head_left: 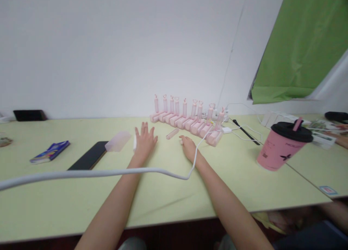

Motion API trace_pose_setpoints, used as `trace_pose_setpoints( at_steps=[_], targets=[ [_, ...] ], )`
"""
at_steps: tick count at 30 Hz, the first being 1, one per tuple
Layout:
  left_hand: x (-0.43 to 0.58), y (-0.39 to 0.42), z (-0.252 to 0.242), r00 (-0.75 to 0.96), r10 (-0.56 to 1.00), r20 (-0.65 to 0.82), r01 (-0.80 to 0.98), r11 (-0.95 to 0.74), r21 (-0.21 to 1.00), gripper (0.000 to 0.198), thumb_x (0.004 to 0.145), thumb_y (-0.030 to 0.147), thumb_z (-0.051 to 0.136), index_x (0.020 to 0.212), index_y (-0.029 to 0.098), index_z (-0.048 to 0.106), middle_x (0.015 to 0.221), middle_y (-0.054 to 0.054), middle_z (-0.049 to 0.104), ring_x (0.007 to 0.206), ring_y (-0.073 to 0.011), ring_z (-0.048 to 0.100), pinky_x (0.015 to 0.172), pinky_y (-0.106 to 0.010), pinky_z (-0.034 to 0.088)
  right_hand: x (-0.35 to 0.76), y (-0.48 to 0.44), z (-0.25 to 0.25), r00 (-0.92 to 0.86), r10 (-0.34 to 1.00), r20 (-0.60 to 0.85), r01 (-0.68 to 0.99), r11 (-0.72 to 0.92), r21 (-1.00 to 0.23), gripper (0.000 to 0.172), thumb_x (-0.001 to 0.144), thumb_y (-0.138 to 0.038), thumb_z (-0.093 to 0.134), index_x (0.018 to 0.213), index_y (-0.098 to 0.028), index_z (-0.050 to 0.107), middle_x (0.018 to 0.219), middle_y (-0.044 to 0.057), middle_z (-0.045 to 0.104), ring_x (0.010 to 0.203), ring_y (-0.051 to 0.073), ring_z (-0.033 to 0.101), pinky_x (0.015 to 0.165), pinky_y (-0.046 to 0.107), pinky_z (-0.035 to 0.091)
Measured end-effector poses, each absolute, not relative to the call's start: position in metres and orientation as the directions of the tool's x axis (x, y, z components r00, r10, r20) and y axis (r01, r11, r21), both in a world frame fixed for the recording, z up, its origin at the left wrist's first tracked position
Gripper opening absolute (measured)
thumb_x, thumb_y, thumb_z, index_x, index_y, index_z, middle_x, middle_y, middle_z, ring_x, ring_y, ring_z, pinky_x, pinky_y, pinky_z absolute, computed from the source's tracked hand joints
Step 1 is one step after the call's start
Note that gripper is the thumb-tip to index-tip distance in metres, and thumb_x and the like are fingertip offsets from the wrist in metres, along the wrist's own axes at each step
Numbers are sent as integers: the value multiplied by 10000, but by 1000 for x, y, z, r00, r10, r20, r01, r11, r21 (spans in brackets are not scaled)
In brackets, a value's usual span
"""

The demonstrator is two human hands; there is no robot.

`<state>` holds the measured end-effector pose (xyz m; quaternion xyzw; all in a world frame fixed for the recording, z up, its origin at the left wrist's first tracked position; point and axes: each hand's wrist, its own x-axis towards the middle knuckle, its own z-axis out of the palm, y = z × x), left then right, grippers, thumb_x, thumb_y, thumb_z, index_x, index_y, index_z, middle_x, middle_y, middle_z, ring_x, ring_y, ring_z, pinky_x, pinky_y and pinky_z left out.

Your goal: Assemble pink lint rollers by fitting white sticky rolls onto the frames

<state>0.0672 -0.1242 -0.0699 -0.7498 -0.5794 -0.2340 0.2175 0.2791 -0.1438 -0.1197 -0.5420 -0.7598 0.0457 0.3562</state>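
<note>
My left hand [145, 139] lies flat on the pale yellow-green table [163, 199] with its fingers spread and nothing in it. A small white object [134, 143] sits against its outer edge. My right hand [189, 147] rests on the table to the right, its fingers curled around what looks like a small pink piece [181, 141] at the fingertips. A loose pink cylinder [172, 133] lies between and just beyond the hands. Behind them stands a row of several pink blocks with upright pink sticks [187, 120].
A white cable [81, 174] crosses over both forearms to a white plug [226, 130]. A pink cup with a black lid [280, 150] stands at the right. A translucent pink sheet [118, 141], a black slab [88, 155] and a blue booklet [50, 151] lie at the left. Another person's hand [342, 139] is at the far right.
</note>
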Motion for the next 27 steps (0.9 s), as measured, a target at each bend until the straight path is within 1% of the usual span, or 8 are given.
trace_pose_setpoints(
  at_steps=[4, 6, 9, 12, 15, 19, 23, 27],
  targets=[
    [111, -118, -89, 354, 795, 493, 924, -378, -55, 592, 887, 477, 295, 1359, 121, 331, 1434, -204, 275, 1358, -295, 176, 1058, -493, 190, 273, -146, -117, -37, 807, 589, 707, 438, -555, 522, 771, -6, 353, 1269, -163, 364, 1155, 122, 454, 974, 172, 528, 852, 324, 439],
    [126, -116, -96, 400, 818, 413, 907, -419, -48, 570, 879, 488, 320, 1318, 132, 391, 1431, -200, 284, 1337, -304, 230, 1022, -478, 262, 274, -143, -116, 15, 791, 611, 667, 448, -596, 495, 750, -14, 388, 1224, -158, 396, 1182, 124, 427, 980, 168, 530, 848, 322, 452],
    [131, -119, -96, 465, 809, 358, 877, -476, -62, 391, 879, 413, 378, 1093, 147, 570, 1381, -169, 375, 1252, -274, 374, 962, -403, 340, 276, -134, -120, 31, 805, 593, 644, 437, -628, 378, 727, -25, 432, 1080, -147, 492, 1049, 96, 510, 965, 176, 531, 852, 337, 457],
    [125, -128, -87, 437, 818, 373, 893, -444, -72, 259, 867, 335, 425, 948, 158, 597, 1128, -138, 571, 1031, -228, 536, 877, -356, 375, 276, -128, -126, -32, 818, 575, 652, 453, -608, 311, 723, -32, 454, 994, -153, 546, 940, 70, 570, 925, 180, 541, 875, 363, 445],
    [118, -134, -78, 336, 850, 405, 936, -348, -47, 243, 816, 354, 521, 975, 173, 554, 933, -91, 615, 910, -220, 561, 822, -344, 370, 274, -128, -127, -69, 802, 593, 632, 495, -596, 384, 730, -31, 445, 1075, -172, 532, 993, 74, 573, 963, 178, 536, 907, 368, 431],
    [113, -131, -73, 326, 877, 354, 939, -345, -11, 439, 768, 315, 600, 1168, 200, 460, 954, -77, 616, 913, -209, 553, 779, -305, 372, 279, -131, -117, 46, 781, 623, 587, 484, -649, 460, 728, -49, 465, 1174, -158, 465, 1139, 117, 500, 1028, 178, 515, 878, 331, 452],
    [110, -131, -73, 413, 852, 320, 908, -414, -69, 247, 839, 217, 470, 1064, 173, 563, 979, -127, 588, 937, -234, 547, 788, -334, 381, 289, -132, -102, 172, 807, 565, 549, 397, -735, 331, 720, -97, 529, 1050, -124, 531, 956, 92, 584, 848, 163, 574, 790, 306, 481],
    [109, -133, -71, 313, 829, 464, 889, -427, 164, 194, 861, 219, 424, 1011, 179, 539, 1009, -102, 575, 906, -210, 569, 776, -336, 417, 292, -136, -95, 177, 820, 544, 538, 382, -752, 269, 744, -151, 523, 1005, -164, 589, 899, 56, 630, 766, 156, 587, 752, 314, 492]
  ],
)
